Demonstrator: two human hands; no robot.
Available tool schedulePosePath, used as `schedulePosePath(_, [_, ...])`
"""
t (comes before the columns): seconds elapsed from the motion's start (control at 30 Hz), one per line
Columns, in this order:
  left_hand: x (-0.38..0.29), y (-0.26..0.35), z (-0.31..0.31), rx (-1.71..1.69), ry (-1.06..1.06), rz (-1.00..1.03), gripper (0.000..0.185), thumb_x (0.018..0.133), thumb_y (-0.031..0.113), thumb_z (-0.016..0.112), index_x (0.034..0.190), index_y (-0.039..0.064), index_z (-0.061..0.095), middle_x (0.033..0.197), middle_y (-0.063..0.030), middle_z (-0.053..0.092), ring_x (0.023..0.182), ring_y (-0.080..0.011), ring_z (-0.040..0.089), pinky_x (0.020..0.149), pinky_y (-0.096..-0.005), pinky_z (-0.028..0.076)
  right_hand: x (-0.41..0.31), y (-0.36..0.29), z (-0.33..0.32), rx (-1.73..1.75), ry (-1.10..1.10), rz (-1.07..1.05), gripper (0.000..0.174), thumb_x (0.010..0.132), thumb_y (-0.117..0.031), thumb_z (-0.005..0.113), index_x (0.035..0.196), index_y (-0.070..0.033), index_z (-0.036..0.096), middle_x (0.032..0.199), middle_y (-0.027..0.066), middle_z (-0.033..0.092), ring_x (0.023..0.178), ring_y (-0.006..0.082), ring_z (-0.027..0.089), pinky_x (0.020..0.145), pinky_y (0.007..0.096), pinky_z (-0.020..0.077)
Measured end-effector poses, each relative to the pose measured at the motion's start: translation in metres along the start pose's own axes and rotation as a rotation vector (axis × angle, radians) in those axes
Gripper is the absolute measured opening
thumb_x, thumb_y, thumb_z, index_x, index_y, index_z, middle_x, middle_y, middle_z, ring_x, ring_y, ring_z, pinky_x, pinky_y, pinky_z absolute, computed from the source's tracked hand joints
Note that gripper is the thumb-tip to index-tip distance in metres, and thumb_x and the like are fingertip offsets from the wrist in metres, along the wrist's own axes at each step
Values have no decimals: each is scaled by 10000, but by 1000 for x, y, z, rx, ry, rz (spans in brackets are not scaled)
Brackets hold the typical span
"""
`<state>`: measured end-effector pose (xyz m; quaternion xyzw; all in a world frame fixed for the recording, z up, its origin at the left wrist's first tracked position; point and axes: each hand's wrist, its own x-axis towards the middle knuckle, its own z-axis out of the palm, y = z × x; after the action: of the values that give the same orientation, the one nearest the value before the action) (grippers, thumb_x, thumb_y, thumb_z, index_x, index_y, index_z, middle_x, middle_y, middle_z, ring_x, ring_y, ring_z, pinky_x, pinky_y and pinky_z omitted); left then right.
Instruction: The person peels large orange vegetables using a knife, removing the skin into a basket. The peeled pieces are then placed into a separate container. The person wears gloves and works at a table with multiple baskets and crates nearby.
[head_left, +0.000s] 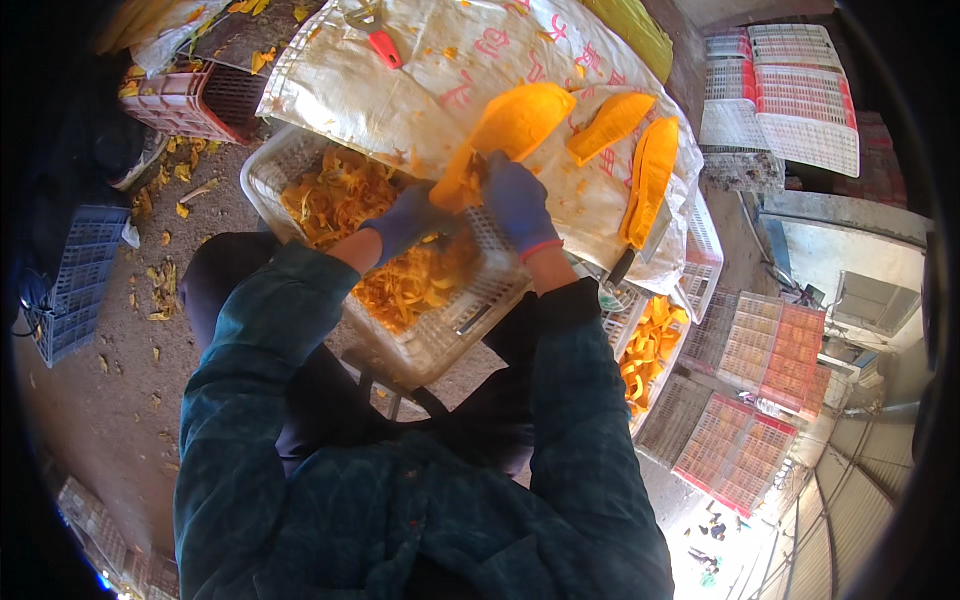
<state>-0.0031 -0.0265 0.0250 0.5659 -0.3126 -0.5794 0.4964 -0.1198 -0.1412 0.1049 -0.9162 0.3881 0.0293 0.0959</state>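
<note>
My left hand (411, 219), in a blue knit glove, grips the lower end of a large peeled orange pumpkin piece (523, 120). My right hand (517, 196), gloved alike, is at the hollow of that piece, by brownish stringy pulp; whether its fingers hold a tool is hidden. Below both hands is a white plastic crate (420, 365) holding pumpkin pulp and peelings (405, 289). The piece leans over the edge of a woven sack cover (442, 56) with red printing. Two cut pumpkin pieces lie to the right, a wedge (611, 127) and a long slice (651, 176).
A black-handled knife (621, 266) lies at the cover's right edge. A red-handled peeler (384, 49) rests farther back. Pumpkin strips (652, 345) fill a crate at right. A blue crate (86, 277) and a red crate (169, 101) stand left; stacked crates (739, 442) stand right.
</note>
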Motion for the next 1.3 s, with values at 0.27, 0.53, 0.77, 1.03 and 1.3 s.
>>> schedulePosePath(0.27, [-11, -7, 11, -25, 145, 94, 364, 765, 13, 734, 1112, -15, 626, 884, -108, 698, 675, -170, 686, 550, -321, 561, -34, -4, 9, 131, 27, -63, 236, 915, -247, 557, 1006, -31, 535, 811, 222, 657, 784, 409, 652, 692, 522, 501])
schedulePosePath(0.53, [8, -2, 0, 106, 195, 45, 408, 776, 48, 715, 1164, -20, 608, 872, -126, 688, 663, -184, 680, 554, -313, 559, -110, 33, 102, -60, 8, -228, 184, 935, -167, 499, 1022, -18, 562, 749, 184, 657, 656, 343, 660, 559, 475, 513])
schedulePosePath(0.77, [4, 1, 2, 110, 178, 74, 416, 780, 16, 679, 1187, 9, 593, 895, -124, 687, 695, -189, 686, 590, -331, 562, -57, 38, 28, 7, 263, 15, 154, 949, -156, 482, 992, -32, 562, 669, 180, 644, 629, 351, 669, 529, 471, 518])
schedulePosePath(1.03, [15, -16, -4, 89, 141, 157, 380, 799, 8, 664, 1173, 17, 595, 943, -141, 681, 722, -195, 692, 599, -330, 568, 41, 32, 26, 116, 241, 114, 179, 935, -213, 480, 1020, -77, 560, 751, 174, 681, 707, 373, 683, 610, 506, 525])
schedulePosePath(1.3, [-1, 2, -5, 437, 248, 154, 422, 792, 134, 712, 1191, 48, 605, 1014, -175, 686, 944, -275, 684, 755, -384, 563, -37, -13, 18, 23, 124, 50, 182, 941, -232, 481, 994, -69, 540, 796, 160, 680, 761, 345, 690, 657, 469, 526])
